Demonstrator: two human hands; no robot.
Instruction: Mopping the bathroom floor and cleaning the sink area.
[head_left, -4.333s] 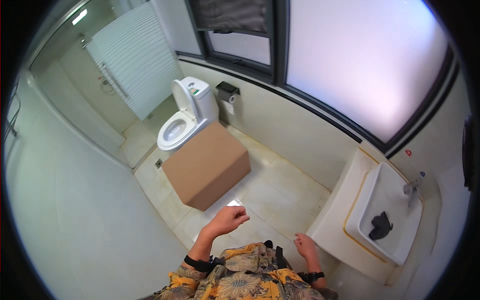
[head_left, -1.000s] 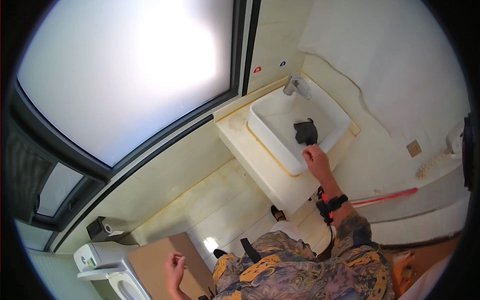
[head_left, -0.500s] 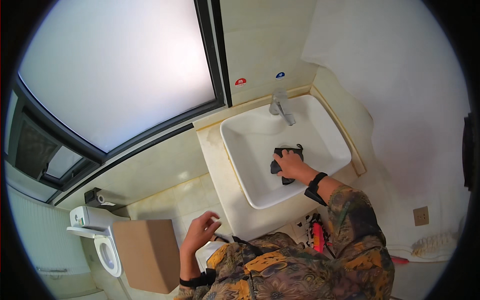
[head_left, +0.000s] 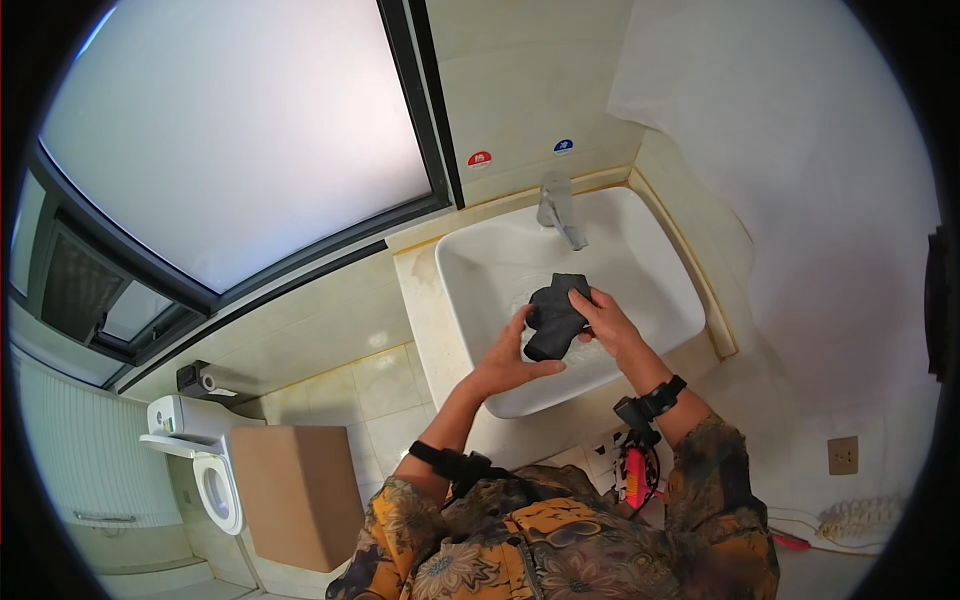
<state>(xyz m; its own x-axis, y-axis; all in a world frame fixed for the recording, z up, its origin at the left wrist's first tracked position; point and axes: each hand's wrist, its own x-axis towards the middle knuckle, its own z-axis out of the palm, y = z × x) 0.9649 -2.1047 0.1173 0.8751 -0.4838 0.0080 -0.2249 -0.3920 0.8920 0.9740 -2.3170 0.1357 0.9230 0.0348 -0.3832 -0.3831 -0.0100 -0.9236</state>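
Note:
My right hand grips a dark grey-black folded cloth, its thumb on top of the fabric. The cloth hangs over the middle of the white washbasin, below the chrome faucet. At the cloth's left lower edge is my left hand, thumb and fingers spread apart around that side. Whether its fingertips touch the fabric is hard to tell. Some water shows in the basin beneath the cloth.
A pale counter borders the basin. Left of it stand a brown cardboard box and a white toilet. A red-and-black object lies below the counter. A wall socket is at the right.
My right hand has lifted the cloth from the basin bottom, and the cloth now shows a broader face. My left hand has come from beside the counter up to the cloth.

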